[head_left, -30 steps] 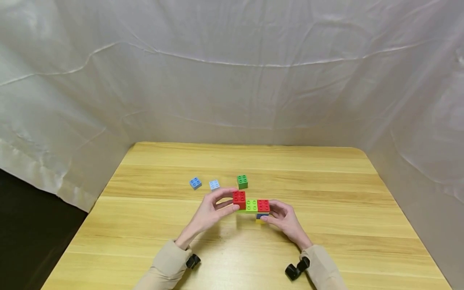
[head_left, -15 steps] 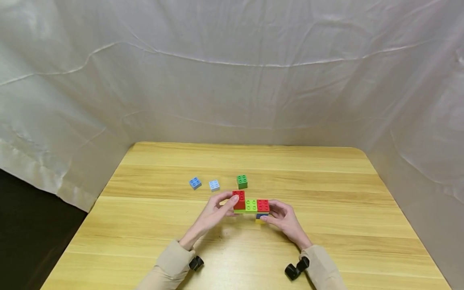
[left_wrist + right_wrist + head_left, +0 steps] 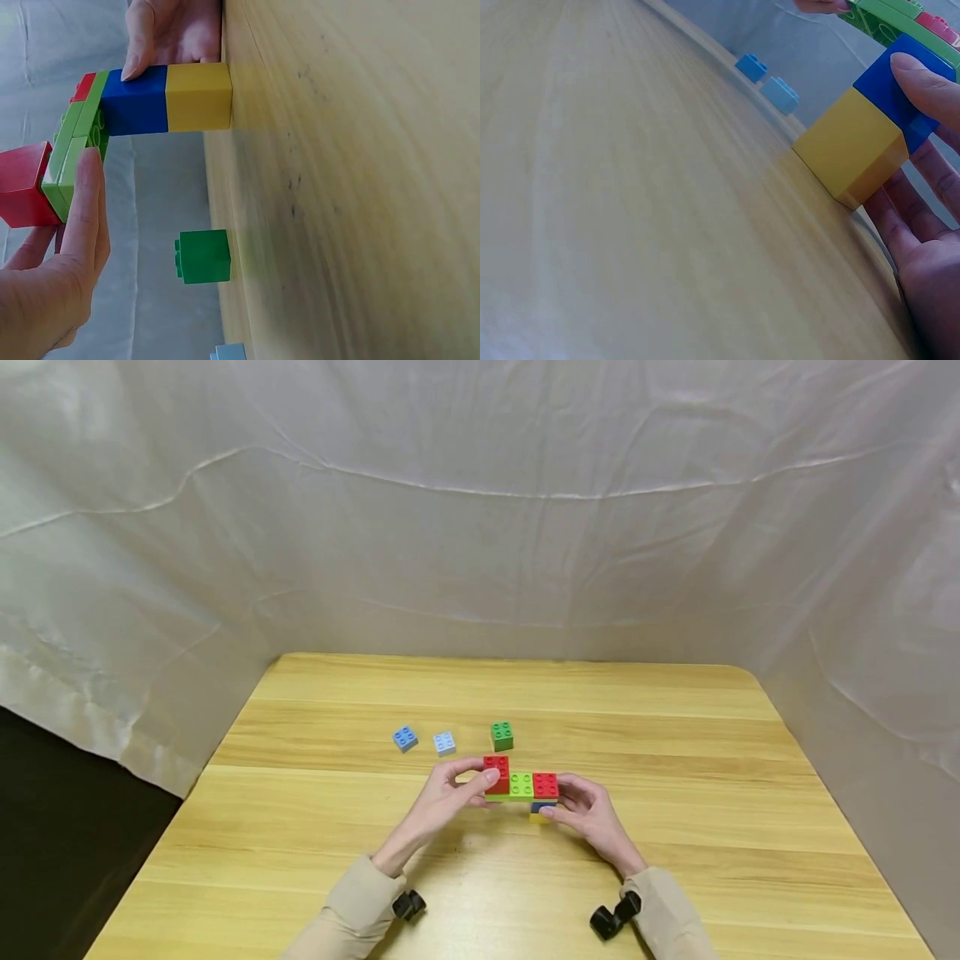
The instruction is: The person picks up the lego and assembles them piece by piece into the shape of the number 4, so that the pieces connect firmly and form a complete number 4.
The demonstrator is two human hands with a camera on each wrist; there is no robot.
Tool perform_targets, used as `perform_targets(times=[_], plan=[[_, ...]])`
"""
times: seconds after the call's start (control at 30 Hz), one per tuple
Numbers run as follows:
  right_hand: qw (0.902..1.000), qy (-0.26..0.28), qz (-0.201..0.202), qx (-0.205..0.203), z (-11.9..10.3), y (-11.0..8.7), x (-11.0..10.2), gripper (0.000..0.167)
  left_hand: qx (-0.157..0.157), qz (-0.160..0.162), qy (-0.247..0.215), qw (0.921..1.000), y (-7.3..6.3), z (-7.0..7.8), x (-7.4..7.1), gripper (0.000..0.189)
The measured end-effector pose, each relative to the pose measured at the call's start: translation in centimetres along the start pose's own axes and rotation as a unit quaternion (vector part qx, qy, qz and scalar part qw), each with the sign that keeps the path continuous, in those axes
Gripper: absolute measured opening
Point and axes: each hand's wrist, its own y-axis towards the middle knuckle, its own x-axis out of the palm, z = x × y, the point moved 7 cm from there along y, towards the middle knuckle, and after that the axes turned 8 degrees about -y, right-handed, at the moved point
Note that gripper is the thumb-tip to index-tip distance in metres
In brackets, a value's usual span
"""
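A bridge-like assembly of toy building bricks stands at mid-table. Its yellow brick [image 3: 199, 99] rests on the wood, with a blue brick [image 3: 139, 106] on top. Stacked light green plates [image 3: 521, 787] reach leftward from there, overhanging the table. A low red brick [image 3: 545, 785] sits at their right end, a taller red brick [image 3: 496, 765] at their left. My left hand [image 3: 437, 800] pinches that left end, thumb on the taller red brick and fingers beneath the light green plates. My right hand [image 3: 595, 820] grips the blue brick, its thumb across the near face.
Behind the assembly on the wooden table [image 3: 712, 760] lie a dark green brick [image 3: 502, 737], a pale blue brick [image 3: 444, 743] and a mid-blue brick [image 3: 405, 738]. A grey-white sheet [image 3: 480, 552] hangs around the table's back and sides.
My left thumb has shifted up onto the taller red brick, and the fingers have gone from its far side to beneath the light green plates. My right hand keeps its grip.
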Motion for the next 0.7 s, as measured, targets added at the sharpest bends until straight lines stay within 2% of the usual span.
perform_targets(times=[0.27,0.7], plan=[[1.0000,-0.001,-0.002,-0.004,0.07,0.01,0.01,0.047,-0.003,-0.015,-0.034,0.9993,-0.16,0.07,0.16,0.046],[1.0000,0.001,0.000,-0.002,0.01,0.00,-0.01,0.047,-0.005,-0.014,-0.032,0.9994,-0.13,0.06,0.16,0.045]])
